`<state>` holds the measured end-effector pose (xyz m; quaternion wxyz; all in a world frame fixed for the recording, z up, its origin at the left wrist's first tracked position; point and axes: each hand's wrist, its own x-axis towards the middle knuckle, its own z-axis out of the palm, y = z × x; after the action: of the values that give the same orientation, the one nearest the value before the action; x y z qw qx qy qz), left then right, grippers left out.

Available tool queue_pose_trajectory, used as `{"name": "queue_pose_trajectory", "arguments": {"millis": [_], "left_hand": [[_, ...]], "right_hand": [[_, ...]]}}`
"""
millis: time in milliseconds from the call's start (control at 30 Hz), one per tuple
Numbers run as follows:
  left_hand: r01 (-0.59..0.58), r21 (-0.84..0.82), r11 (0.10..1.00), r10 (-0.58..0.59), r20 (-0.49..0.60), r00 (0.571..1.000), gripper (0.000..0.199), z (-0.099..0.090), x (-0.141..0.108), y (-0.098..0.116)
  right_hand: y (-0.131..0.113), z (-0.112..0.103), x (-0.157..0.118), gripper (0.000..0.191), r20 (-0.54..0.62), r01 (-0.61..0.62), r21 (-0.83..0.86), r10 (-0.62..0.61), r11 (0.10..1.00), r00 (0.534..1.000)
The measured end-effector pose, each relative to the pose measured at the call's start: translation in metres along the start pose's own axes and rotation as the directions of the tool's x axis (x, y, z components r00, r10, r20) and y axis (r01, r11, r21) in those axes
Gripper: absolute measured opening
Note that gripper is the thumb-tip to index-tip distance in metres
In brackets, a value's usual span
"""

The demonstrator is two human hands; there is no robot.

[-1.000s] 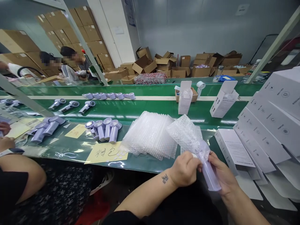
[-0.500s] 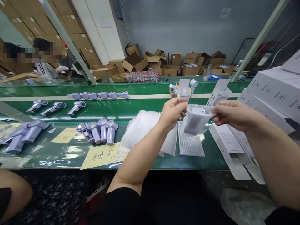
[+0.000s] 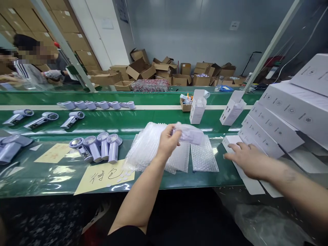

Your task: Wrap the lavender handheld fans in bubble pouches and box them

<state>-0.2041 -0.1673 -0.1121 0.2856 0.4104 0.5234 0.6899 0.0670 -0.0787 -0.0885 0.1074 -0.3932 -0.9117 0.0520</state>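
My left hand is closed on a bubble-wrap bag with a pale lilac item inside, probably a handheld fan but blurred. It hangs over a stack of bubble-wrap bags and a single flat bag. My right hand, fingers spread, is over a white carton lying at the front of the carton pile. Whether the fingers touch it I cannot tell. Several lilac handheld fans lie side by side left of the bag stack.
Two open white boxes stand upright on the green bench, near a small parts box. White cartons are piled high at the right. A yellow handwritten sheet lies at the front edge. More fans line the back; co-workers sit far left.
My right hand has let go of the bubble-wrap bag and moved right and down to the white cartons. My left hand has drawn the bag left and turned it on its side.
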Motion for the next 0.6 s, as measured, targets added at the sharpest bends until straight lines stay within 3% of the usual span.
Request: {"name": "queue_pose_trajectory", "arguments": {"millis": [67, 133, 233, 300, 367, 467, 533, 600], "left_hand": [[0.029, -0.168, 0.985, -0.043, -0.082, 0.996, 0.019, -0.018, 0.004, 0.007], [0.073, -0.295, 0.953, -0.110, -0.111, 0.988, 0.022, -0.031, 0.006, 0.015], [0.131, -0.407, 0.904, -0.205, -0.145, 0.968, 0.024, -0.041, 0.004, 0.021], [0.135, -0.444, 0.886, -0.234, -0.175, 0.957, 0.025, -0.045, 0.003, 0.024], [0.117, -0.473, 0.873, -0.233, -0.194, 0.953, 0.026, -0.045, 0.004, 0.029], [0.072, -0.507, 0.859, -0.189, -0.183, 0.965, 0.029, -0.038, 0.005, 0.040], [0.036, -0.478, 0.878, -0.118, -0.143, 0.983, 0.030, -0.027, 0.005, 0.047], [-0.026, -0.351, 0.936, -0.011, -0.105, 0.994, 0.027, -0.014, 0.004, 0.050]], "right_hand": [[0.018, 0.034, -0.010, 0.006, 0.086, 0.017, -0.189, -0.001, 0.982, 0.996], [0.028, 0.050, -0.012, 0.012, 0.200, 0.184, -0.292, -0.128, 0.939, 0.971], [0.026, 0.033, 0.002, 0.026, 0.299, 0.426, -0.359, -0.330, 0.831, 0.895], [0.017, 0.009, 0.018, 0.027, 0.261, 0.472, -0.327, -0.402, 0.819, 0.878], [0.005, -0.011, 0.034, 0.021, 0.135, 0.419, -0.241, -0.398, 0.875, 0.908], [-0.014, -0.019, 0.051, 0.030, -0.066, 0.226, -0.013, -0.226, 0.974, 0.972], [-0.025, -0.012, 0.057, 0.041, -0.090, 0.124, 0.214, -0.107, 0.969, 0.990], [-0.035, -0.001, 0.059, 0.045, -0.065, 0.089, 0.451, -0.066, 0.888, 0.996]]}}
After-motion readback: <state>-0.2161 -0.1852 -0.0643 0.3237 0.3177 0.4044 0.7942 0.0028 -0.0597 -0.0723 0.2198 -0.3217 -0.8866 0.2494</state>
